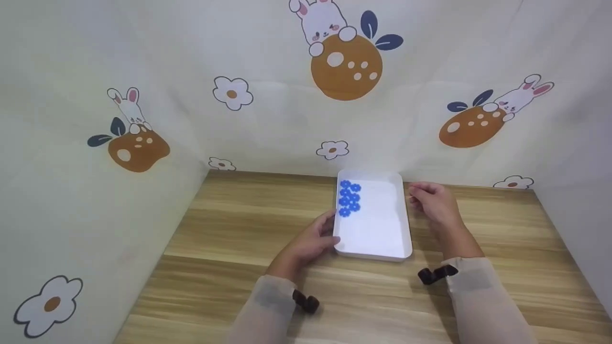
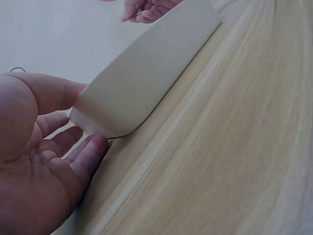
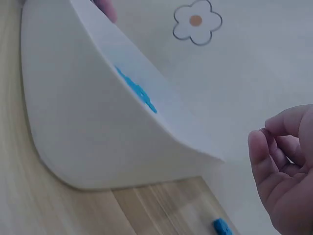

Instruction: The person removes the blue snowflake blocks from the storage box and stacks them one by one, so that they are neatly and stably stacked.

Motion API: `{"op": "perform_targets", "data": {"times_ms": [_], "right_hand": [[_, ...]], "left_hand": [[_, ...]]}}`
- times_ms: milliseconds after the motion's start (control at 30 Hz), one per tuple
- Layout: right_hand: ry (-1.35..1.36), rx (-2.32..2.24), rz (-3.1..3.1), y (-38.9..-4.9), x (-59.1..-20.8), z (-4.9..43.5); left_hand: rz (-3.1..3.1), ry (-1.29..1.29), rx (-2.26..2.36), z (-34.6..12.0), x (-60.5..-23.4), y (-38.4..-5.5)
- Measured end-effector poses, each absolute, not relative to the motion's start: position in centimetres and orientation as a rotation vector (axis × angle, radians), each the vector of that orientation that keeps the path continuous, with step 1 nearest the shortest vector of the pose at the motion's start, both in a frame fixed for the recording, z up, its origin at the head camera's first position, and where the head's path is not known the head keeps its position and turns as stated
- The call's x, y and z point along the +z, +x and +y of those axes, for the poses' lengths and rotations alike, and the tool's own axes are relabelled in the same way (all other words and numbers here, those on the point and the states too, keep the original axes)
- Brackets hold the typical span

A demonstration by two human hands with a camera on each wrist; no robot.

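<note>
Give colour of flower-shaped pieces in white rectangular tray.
The flower-shaped pieces are blue, clearest in the head view.

A screened-off tabletop recording booth: creased pale cloth printed with rabbits, orange fruit and white flowers walls in a wood-grain table on three sides, and black cameras ride on beige sleeves; whether home, office or lab lies beyond cannot be told
</note>
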State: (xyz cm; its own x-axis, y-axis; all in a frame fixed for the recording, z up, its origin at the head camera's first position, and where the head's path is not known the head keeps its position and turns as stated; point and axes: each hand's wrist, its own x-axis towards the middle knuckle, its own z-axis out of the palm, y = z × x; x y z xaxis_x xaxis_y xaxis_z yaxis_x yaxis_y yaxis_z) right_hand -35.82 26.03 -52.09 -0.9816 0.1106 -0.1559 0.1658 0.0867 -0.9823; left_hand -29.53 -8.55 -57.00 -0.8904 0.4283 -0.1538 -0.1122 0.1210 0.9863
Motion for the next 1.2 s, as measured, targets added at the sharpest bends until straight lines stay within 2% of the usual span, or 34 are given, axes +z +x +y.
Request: {"op": "perform_targets", "data": {"times_ms": [367,767,1200], "right_hand": [[0.191,-1.976,2.255,-36.4,-51.0,22.3],[0.009,-1.821,2.246,-40.4,-49.7,18.3],[-0.022,-1.668,2.261,-43.5,-51.7,16.6]], "left_hand": [[2.011,0.307,1.849,-8.7,-57.0,-29.7],[2.039,0.269,1.826,-8.6,-57.0,-29.7],[2.027,0.239,1.811,-8.3,-56.9,-29.6]]}}
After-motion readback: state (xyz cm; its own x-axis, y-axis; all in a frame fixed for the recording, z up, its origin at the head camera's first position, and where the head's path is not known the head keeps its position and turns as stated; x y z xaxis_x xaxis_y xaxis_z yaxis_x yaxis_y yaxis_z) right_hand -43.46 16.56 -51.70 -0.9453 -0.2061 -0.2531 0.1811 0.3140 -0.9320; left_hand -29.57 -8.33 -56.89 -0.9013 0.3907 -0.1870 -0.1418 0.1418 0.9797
